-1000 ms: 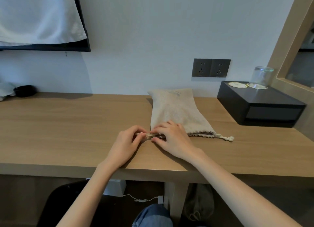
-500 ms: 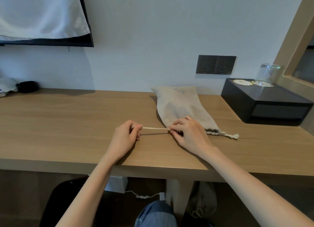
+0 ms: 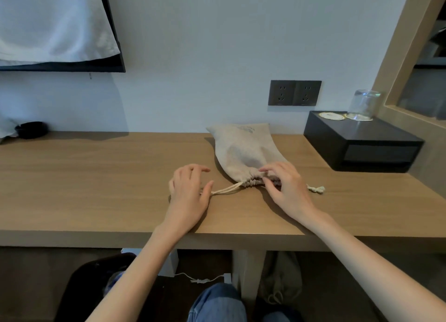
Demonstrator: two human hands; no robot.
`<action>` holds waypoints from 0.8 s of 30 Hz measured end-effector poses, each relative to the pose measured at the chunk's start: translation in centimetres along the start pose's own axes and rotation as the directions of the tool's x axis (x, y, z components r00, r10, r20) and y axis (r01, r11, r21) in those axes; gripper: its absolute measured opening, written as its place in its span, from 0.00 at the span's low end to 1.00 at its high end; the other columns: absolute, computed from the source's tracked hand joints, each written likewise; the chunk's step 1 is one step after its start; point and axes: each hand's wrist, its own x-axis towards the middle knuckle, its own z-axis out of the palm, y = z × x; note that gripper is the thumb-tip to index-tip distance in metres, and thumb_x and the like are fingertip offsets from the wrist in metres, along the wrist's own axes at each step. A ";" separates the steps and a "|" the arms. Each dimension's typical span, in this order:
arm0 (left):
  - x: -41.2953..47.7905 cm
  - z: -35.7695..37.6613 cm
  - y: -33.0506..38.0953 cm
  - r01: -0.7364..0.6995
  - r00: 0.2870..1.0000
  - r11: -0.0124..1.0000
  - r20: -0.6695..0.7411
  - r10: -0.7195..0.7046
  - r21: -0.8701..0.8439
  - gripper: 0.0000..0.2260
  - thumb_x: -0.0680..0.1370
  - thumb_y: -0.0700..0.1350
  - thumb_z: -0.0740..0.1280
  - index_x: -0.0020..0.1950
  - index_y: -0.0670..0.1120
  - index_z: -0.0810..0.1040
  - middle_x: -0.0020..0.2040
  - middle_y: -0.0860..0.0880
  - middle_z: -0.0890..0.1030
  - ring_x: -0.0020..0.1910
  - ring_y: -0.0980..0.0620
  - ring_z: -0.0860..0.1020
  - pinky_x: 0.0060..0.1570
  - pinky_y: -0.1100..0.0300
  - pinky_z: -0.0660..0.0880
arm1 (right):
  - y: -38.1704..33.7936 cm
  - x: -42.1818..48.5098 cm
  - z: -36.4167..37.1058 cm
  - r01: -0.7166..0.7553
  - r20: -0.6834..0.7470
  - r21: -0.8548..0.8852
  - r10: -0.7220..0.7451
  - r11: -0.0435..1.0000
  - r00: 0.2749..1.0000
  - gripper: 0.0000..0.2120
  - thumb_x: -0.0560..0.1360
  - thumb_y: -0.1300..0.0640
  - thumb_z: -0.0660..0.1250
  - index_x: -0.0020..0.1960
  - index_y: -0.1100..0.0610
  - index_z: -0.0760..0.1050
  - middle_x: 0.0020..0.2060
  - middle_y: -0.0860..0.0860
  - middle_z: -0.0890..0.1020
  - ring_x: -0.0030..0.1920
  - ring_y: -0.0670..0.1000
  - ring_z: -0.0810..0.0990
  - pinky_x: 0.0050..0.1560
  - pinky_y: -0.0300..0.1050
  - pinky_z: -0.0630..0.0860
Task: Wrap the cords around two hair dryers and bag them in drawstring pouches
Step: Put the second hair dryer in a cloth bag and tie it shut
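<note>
Pouch: a beige drawstring pouch [image 3: 243, 152] of coarse woven cloth is lying flat on the wooden desk [image 3: 96, 177], its closed bottom reaching toward the wall and its mouth pointing at the person. It is bulging softly, so something is filling it, though the contents are not showing.
Pouch mouth: the opening [image 3: 255, 181] is sitting gathered into tight puckers.
Printed mark: a faint dark print is showing near the pouch's far end, too blurred to read.
Left cord: a pale twisted drawstring [image 3: 225, 190] is running from the gathered mouth leftward across the desk, ending at the left hand.
Right cord: a knotted, frayed cord end [image 3: 316, 189] is lying on the desk just right of the right hand.
Left hand: the left hand [image 3: 189, 194] is resting on the desk with its fingers spread loose and curled around nothing; the thumb is touching the cord's end, but no pinch is showing.
Right hand: the right hand [image 3: 287, 189] is hovering over the puckered mouth, fingertips touching the gathered cloth; whether it is pinching the fabric I cannot tell.
Desk: smooth light wood grain with a thick front edge.
Black box: a matte black box [image 3: 362, 143] is standing at the desk's right end, well apart from the pouch.
Glass: a clear tumbler [image 3: 364, 104] is standing upside down on a round coaster on the box.
</note>
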 end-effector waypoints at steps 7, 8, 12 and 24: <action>1.6 4.6 6.8 -0.353 0.928 0.934 0.105 0.358 -0.062 0.16 0.78 0.49 0.64 0.65 0.51 0.72 0.64 0.54 0.73 0.68 0.54 0.64 0.64 0.62 0.50 | 4.2 -2.0 -3.4 -0.318 0.013 -0.235 0.330 0.918 0.944 0.11 0.75 0.57 0.67 0.55 0.56 0.70 0.51 0.48 0.72 0.56 0.50 0.68 0.54 0.44 0.66; 2.0 5.4 7.7 -0.380 0.912 0.923 0.142 0.385 -0.066 0.17 0.78 0.49 0.64 0.67 0.51 0.71 0.67 0.54 0.72 0.70 0.53 0.62 0.66 0.60 0.49 | 4.7 -2.2 -3.9 -0.358 0.040 -0.258 0.380 0.898 0.924 0.10 0.76 0.55 0.66 0.55 0.55 0.70 0.53 0.49 0.72 0.57 0.51 0.67 0.53 0.44 0.65; 3.5 8.3 10.8 -0.429 0.856 0.901 0.289 0.429 -0.068 0.20 0.79 0.50 0.62 0.71 0.50 0.67 0.72 0.53 0.67 0.75 0.52 0.56 0.71 0.51 0.44 | 5.9 -2.4 -4.6 -0.391 0.113 -0.307 0.441 0.868 0.890 0.08 0.79 0.49 0.61 0.51 0.53 0.73 0.51 0.49 0.72 0.54 0.50 0.67 0.52 0.44 0.64; 5.4 11.1 11.7 -0.466 0.864 0.885 0.207 0.458 -0.015 0.09 0.79 0.54 0.61 0.52 0.54 0.79 0.53 0.57 0.82 0.61 0.53 0.72 0.62 0.52 0.56 | 5.4 -2.6 -5.0 -0.400 0.129 -0.103 0.411 0.911 0.902 0.04 0.81 0.57 0.56 0.47 0.52 0.65 0.36 0.45 0.75 0.39 0.46 0.75 0.52 0.51 0.73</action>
